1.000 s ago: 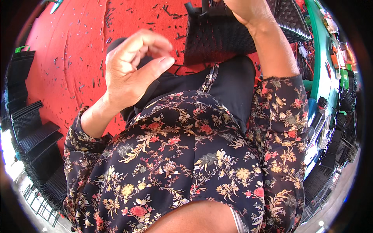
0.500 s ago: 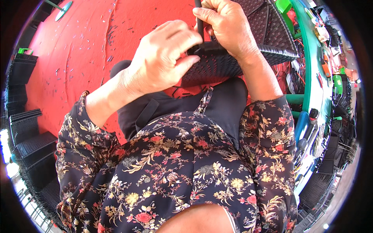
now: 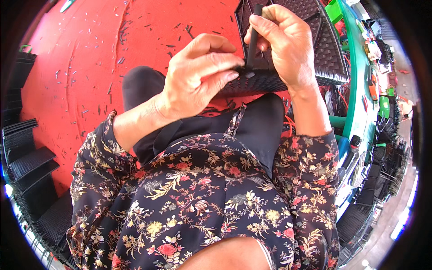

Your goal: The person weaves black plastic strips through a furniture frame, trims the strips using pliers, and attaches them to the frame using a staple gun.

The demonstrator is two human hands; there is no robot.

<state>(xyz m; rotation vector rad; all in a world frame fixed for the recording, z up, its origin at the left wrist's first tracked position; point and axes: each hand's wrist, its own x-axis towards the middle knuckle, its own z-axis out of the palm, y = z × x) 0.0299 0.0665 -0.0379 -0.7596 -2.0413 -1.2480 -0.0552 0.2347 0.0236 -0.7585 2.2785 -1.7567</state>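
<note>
Pinching the black strip point(image 3: 252, 51) near its top in my right hand point(image 3: 292, 51); it stands nearly upright at 1 o'clock, at the near edge of the black woven wicker piece point(image 3: 330, 58). Weave looks done on visible faces; strip's top sticks up free, so this edge seems unfinished. My left hand point(image 3: 191, 76), 11 o'clock, curls toward strip's foot; can't tell if gripping. Forearms angle inward from 9 and 3.

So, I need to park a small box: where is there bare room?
Widest open patch: the red floor, between the black woven pieces at far left and the left knee, though dark scraps dot it. Crowded: around the left hand, right hand, black strip and woven panel, and along the cluttered green-edged table.
</note>
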